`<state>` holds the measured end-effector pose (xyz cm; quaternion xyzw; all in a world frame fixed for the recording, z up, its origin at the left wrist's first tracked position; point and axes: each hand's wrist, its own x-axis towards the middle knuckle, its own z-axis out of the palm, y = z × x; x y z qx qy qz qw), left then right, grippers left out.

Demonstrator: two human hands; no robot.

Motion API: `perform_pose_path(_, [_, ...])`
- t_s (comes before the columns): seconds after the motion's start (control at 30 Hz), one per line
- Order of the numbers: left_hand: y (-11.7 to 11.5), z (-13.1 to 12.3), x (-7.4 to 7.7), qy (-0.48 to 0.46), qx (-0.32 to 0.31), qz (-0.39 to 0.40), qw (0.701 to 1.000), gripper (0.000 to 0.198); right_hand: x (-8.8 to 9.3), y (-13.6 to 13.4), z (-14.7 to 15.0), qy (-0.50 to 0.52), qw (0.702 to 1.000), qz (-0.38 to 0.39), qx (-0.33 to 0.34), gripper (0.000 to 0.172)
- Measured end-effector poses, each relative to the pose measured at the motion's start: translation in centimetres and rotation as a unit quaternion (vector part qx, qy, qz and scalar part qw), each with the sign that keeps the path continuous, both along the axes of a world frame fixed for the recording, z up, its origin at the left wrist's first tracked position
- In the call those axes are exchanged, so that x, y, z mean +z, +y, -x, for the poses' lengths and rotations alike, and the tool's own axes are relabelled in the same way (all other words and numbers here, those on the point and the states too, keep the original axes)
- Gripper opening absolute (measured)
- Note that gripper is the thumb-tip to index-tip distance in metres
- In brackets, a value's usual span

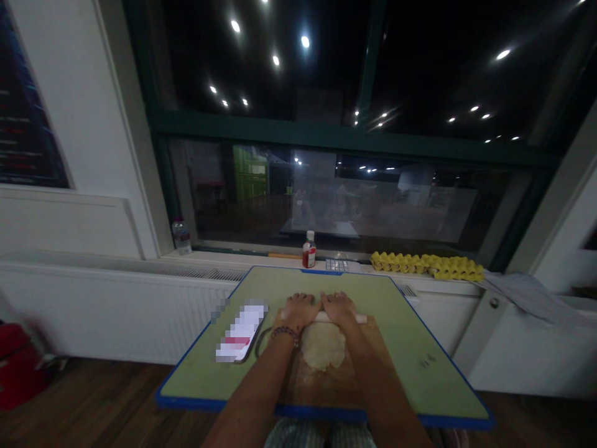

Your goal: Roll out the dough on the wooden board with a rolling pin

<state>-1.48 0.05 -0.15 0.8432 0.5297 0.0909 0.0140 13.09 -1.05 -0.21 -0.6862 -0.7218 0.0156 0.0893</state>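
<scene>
Head view looked down past a dark window (354,130) and a white radiator (116,311) to a wooden floor (93,398), with a red bag (18,373) at the far left. A green surface (405,348) with a blue edge stood against the radiator. On the sill behind it were a water bottle (181,236), a red-labelled bottle (308,250), a small pale packet (336,265) and yellow egg trays (424,266), and loose papers (527,295) lay off to the right. A wooden board (321,392) lay on the surface, and a flattened round of pale dough (323,346) sat on the board, just below a white rolling pin (357,318).

Both hands were open, palms down, side by side on top of the pin. The left hand (298,310) had its fingers spread and wore a beaded bracelet (284,335) on the wrist. The right hand (338,306) lay flat, almost touching the left. Neither hand was clenched. Left of the board lay a blurred flat object (240,331) and a dark cord (261,342).
</scene>
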Motion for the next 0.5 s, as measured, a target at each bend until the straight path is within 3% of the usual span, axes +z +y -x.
perform_pose_path(0.27, [-1.1,0.0,0.3,0.037,-0.03,-0.021,0.999,0.044,1.4,-2.2,0.5,-0.077,0.996,0.005,0.034,0.046])
perform_pose_path(0.5, [-4.0,0.0,1.0,0.009,-0.007,-0.001,1.0,0.054,0.0,-4.5,0.7,-0.112,0.99,-0.06,0.062,0.043])
